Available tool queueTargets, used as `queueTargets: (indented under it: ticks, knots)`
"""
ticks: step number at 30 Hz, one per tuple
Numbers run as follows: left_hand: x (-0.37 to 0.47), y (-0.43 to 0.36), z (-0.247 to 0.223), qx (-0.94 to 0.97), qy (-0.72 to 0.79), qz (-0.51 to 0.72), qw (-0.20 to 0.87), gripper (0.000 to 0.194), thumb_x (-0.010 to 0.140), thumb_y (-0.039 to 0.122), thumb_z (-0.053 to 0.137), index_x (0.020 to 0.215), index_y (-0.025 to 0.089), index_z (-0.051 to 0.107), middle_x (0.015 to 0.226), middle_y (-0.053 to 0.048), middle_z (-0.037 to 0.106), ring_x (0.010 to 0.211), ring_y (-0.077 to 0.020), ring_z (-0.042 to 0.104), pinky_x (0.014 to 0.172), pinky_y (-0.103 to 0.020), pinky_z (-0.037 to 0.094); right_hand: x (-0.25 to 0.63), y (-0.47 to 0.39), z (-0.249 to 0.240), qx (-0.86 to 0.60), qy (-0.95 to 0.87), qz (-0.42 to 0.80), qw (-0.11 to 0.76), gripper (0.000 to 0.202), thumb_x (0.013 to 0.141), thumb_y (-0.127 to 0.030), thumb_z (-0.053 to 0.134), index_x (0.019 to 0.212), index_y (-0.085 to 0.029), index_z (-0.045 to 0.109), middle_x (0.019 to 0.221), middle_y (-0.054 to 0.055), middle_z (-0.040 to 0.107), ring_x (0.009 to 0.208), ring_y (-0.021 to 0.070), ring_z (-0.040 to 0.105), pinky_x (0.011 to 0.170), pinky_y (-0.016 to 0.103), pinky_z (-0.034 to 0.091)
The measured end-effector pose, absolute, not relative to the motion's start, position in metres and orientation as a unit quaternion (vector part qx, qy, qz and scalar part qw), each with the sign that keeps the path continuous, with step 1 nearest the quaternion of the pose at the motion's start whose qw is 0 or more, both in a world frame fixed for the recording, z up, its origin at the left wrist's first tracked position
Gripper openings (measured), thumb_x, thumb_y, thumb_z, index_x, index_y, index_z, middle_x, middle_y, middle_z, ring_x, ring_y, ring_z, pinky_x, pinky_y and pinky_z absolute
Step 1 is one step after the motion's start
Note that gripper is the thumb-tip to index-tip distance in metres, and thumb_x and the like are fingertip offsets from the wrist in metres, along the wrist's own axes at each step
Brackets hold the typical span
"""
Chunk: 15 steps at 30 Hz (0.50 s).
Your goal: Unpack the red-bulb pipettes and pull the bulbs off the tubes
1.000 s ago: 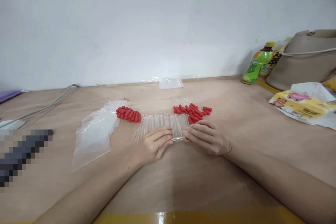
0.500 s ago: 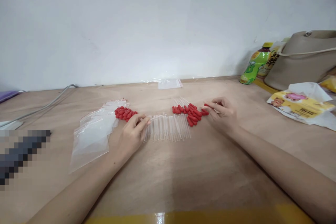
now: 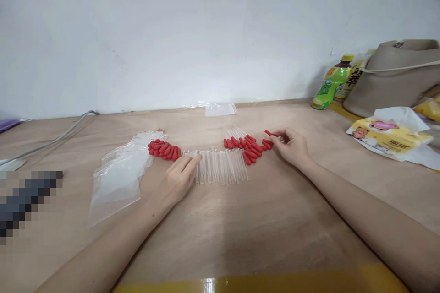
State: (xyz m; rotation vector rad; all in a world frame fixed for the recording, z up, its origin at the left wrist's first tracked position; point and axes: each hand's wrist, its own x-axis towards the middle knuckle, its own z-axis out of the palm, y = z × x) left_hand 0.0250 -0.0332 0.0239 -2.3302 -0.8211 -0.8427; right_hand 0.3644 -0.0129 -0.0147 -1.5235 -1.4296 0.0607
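My right hand (image 3: 290, 147) pinches a small red rubber piece (image 3: 268, 133) between thumb and fingertips, at the right end of a pile of similar red pieces (image 3: 252, 149). My left hand (image 3: 180, 174) rests over the left end of a row of thin clear tubes (image 3: 220, 167), its fingers bent together; whether it grips a tube is hidden. Just beyond that hand lies a second cluster of red pieces (image 3: 163, 149). More thin clear tubes (image 3: 235, 132) lie behind the right pile.
Clear zip bags (image 3: 118, 176) overlap on the left, and another bag (image 3: 220, 110) lies by the wall. A grey cable (image 3: 65, 135) runs at the far left. A green bottle (image 3: 332, 84), a beige bag (image 3: 392, 82) and a yellow printed wrapper (image 3: 390, 135) are at the right.
My left hand has moved slightly right and down over the tubes, uncovering more of the left red cluster. My right hand has shifted slightly, and its red piece now sticks out to the left.
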Motion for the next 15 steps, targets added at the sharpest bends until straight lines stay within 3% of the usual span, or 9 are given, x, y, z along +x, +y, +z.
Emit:
queueTargets:
  ticks: [7, 15]
  knots:
    - [0.026, -0.032, 0.016, -0.900, -0.276, -0.289, 0.173, 0.030, 0.086, 0.027, 0.048, 0.112, 0.011, 0.049, 0.079, -0.006, 0.060, 0.068, -0.0153, 0.057, 0.066, -0.027, 0.047, 0.363, -0.016, -0.011, -0.609, -0.654, -0.011, 0.449, 0.022, 0.074, -0.037, 0.058, 0.080, -0.020, 0.070, 0.075, 0.004, 0.067, 0.070, 0.0176, 0.056, 0.066, 0.031, 0.044]
    - [0.022, -0.034, 0.025, -0.927, -0.286, -0.223, 0.091, 0.052, 0.078, 0.048, 0.053, 0.119, 0.015, 0.049, 0.114, -0.013, 0.056, 0.106, -0.0280, 0.050, 0.089, -0.044, 0.040, 0.364, -0.014, -0.010, -0.580, -0.697, -0.033, 0.420, 0.025, 0.080, -0.039, 0.052, 0.078, -0.022, 0.070, 0.080, 0.002, 0.069, 0.075, 0.0178, 0.059, 0.078, 0.035, 0.042]
